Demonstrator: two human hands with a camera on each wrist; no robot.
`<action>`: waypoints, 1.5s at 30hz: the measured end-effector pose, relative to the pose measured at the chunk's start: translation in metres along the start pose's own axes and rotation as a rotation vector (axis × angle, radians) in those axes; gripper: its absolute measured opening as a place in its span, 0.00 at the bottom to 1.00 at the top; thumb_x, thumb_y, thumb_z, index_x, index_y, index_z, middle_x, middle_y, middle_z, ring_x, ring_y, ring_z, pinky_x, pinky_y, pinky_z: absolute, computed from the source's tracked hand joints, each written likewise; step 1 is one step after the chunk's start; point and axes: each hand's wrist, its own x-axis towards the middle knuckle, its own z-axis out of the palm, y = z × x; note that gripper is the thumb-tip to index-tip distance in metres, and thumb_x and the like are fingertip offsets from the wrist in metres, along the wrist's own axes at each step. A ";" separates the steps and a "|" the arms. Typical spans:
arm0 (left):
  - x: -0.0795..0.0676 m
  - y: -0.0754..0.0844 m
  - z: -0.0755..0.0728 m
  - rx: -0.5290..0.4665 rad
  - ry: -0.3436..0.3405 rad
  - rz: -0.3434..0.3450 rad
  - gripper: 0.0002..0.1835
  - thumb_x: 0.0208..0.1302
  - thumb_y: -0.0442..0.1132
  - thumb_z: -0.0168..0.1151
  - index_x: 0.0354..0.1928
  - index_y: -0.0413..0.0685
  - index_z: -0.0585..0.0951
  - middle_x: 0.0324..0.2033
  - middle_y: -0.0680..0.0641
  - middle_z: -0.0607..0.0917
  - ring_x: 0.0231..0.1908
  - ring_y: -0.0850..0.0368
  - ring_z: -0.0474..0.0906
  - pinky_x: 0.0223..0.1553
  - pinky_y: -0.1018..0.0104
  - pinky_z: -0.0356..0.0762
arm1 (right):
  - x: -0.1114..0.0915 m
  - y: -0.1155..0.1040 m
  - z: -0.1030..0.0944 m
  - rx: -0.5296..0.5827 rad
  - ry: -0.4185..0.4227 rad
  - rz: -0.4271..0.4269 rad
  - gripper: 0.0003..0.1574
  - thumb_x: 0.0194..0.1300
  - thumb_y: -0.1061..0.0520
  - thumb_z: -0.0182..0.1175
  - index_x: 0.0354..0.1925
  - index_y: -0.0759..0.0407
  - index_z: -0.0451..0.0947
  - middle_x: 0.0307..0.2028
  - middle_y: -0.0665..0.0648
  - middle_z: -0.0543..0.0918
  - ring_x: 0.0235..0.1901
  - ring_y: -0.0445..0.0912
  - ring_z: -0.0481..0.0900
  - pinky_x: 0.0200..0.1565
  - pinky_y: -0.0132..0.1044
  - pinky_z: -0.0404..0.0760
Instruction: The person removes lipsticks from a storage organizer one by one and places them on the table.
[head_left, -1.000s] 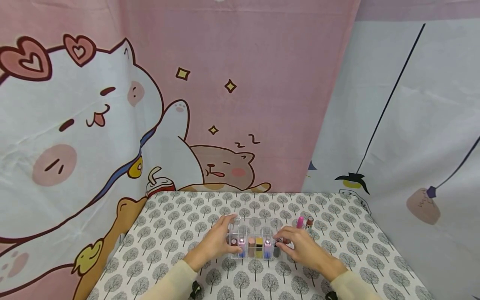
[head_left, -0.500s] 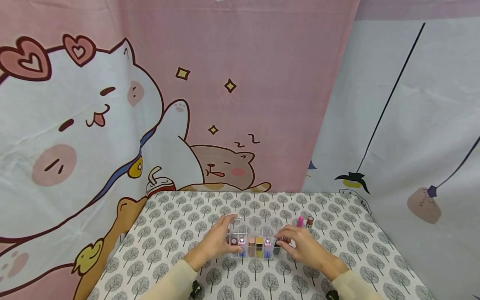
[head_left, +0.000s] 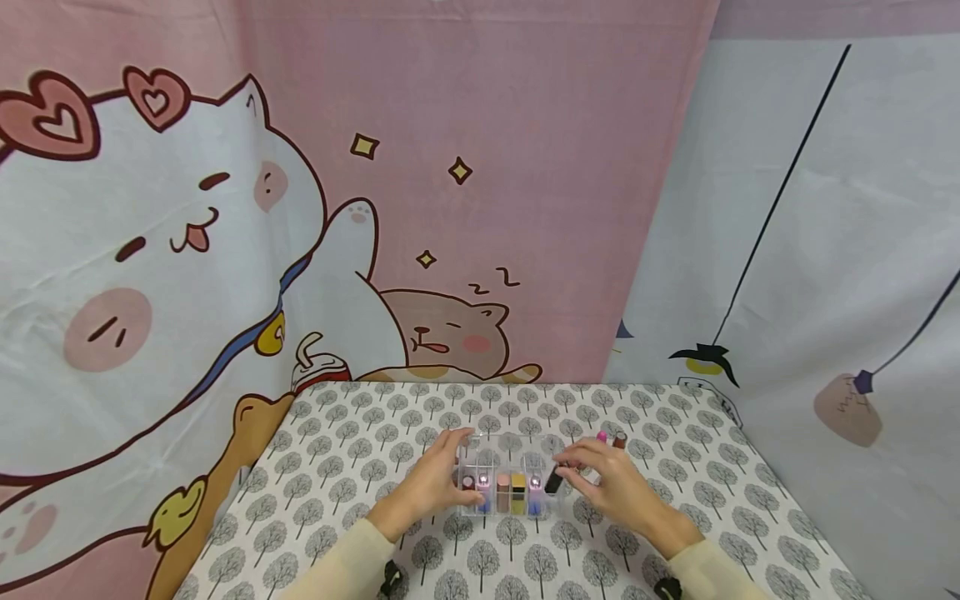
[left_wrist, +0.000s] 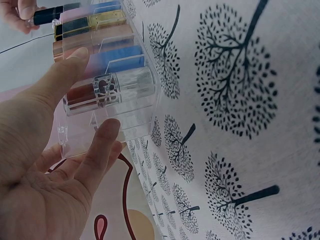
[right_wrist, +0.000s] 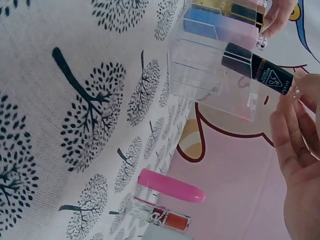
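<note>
A clear compartment organizer [right_wrist: 210, 97] stands on the cloth and holds several lip cosmetics in a row. My left hand [head_left: 433, 482] grips its left end, thumb across the front and fingers at the side and back. Inside, nearest that thumb, are a clear-capped dark red tube [left_wrist: 82, 97] and a blue-and-pink tube [left_wrist: 116, 59]. My right hand [head_left: 611, 487] pinches a black lipstick tube [right_wrist: 257, 70] by its top end. The tube tilts above the right end compartment; its lower end overlaps the clear wall in the right wrist view.
Right of the organizer, a bright pink tube [right_wrist: 171, 186] and a clear tube with a reddish part [right_wrist: 170, 219] stand on the tree-print cloth [head_left: 345, 500]. A cartoon-printed curtain [head_left: 555, 208] hangs behind the table.
My right hand has risen slightly, and the black lipstick tube has come up with it from low in the end compartment, now tilted. My left hand keeps its grip on the organizer.
</note>
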 end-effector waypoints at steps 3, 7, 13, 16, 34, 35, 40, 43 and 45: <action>-0.003 0.012 -0.005 -0.016 -0.014 -0.050 0.68 0.53 0.53 0.96 0.91 0.55 0.65 0.81 0.36 0.77 0.66 0.34 0.88 0.66 0.34 0.93 | 0.002 0.001 -0.002 0.001 0.037 -0.018 0.22 0.63 0.68 0.84 0.54 0.54 0.95 0.48 0.50 0.96 0.45 0.44 0.95 0.54 0.24 0.93; -0.004 0.019 -0.006 0.001 -0.018 -0.076 0.68 0.52 0.51 0.97 0.91 0.52 0.65 0.81 0.37 0.77 0.66 0.37 0.88 0.67 0.37 0.93 | 0.005 0.004 -0.006 0.002 0.081 -0.030 0.24 0.61 0.70 0.85 0.54 0.57 0.95 0.47 0.52 0.96 0.41 0.44 0.95 0.49 0.28 0.95; -0.004 0.020 -0.006 0.027 -0.014 -0.080 0.68 0.52 0.52 0.97 0.91 0.52 0.64 0.82 0.37 0.76 0.65 0.41 0.88 0.67 0.39 0.94 | 0.007 0.008 -0.015 -0.020 0.113 -0.011 0.28 0.58 0.72 0.85 0.56 0.62 0.92 0.43 0.52 0.96 0.35 0.39 0.92 0.42 0.24 0.92; -0.003 0.019 -0.005 0.021 -0.013 -0.078 0.68 0.52 0.50 0.97 0.91 0.51 0.64 0.82 0.37 0.76 0.66 0.39 0.88 0.66 0.39 0.94 | 0.007 0.009 -0.019 -0.032 0.137 -0.016 0.26 0.57 0.72 0.86 0.53 0.62 0.92 0.41 0.52 0.97 0.32 0.38 0.90 0.39 0.21 0.89; -0.004 0.020 -0.006 0.021 -0.014 -0.082 0.67 0.53 0.50 0.96 0.91 0.51 0.64 0.82 0.36 0.76 0.67 0.37 0.88 0.66 0.38 0.94 | 0.003 0.036 -0.042 -0.071 0.305 -0.124 0.10 0.76 0.55 0.79 0.50 0.60 0.95 0.42 0.56 0.98 0.31 0.42 0.92 0.38 0.22 0.89; -0.004 0.020 -0.006 0.021 -0.014 -0.083 0.67 0.53 0.50 0.96 0.91 0.51 0.64 0.82 0.37 0.76 0.67 0.37 0.88 0.66 0.38 0.94 | 0.002 0.038 -0.044 -0.073 0.305 -0.118 0.11 0.72 0.60 0.81 0.50 0.60 0.95 0.42 0.56 0.98 0.33 0.43 0.93 0.39 0.23 0.91; -0.004 0.020 -0.006 0.029 -0.011 -0.083 0.67 0.53 0.50 0.96 0.91 0.52 0.65 0.82 0.37 0.76 0.65 0.40 0.89 0.65 0.40 0.95 | -0.004 0.045 -0.053 -0.088 0.301 -0.087 0.24 0.55 0.73 0.84 0.51 0.61 0.95 0.43 0.56 0.98 0.36 0.47 0.95 0.42 0.26 0.94; -0.004 0.019 -0.005 0.032 -0.008 -0.082 0.67 0.52 0.50 0.97 0.91 0.52 0.65 0.81 0.37 0.77 0.64 0.41 0.89 0.65 0.40 0.95 | -0.007 0.048 -0.059 -0.106 0.303 -0.070 0.25 0.54 0.73 0.84 0.51 0.61 0.96 0.44 0.56 0.99 0.36 0.47 0.96 0.42 0.26 0.94; -0.004 0.019 -0.005 0.032 -0.005 -0.081 0.67 0.52 0.50 0.97 0.91 0.52 0.65 0.81 0.37 0.77 0.64 0.42 0.89 0.65 0.39 0.94 | -0.009 0.051 -0.061 -0.122 0.306 -0.063 0.23 0.56 0.71 0.84 0.51 0.61 0.96 0.43 0.56 0.99 0.35 0.47 0.95 0.43 0.23 0.93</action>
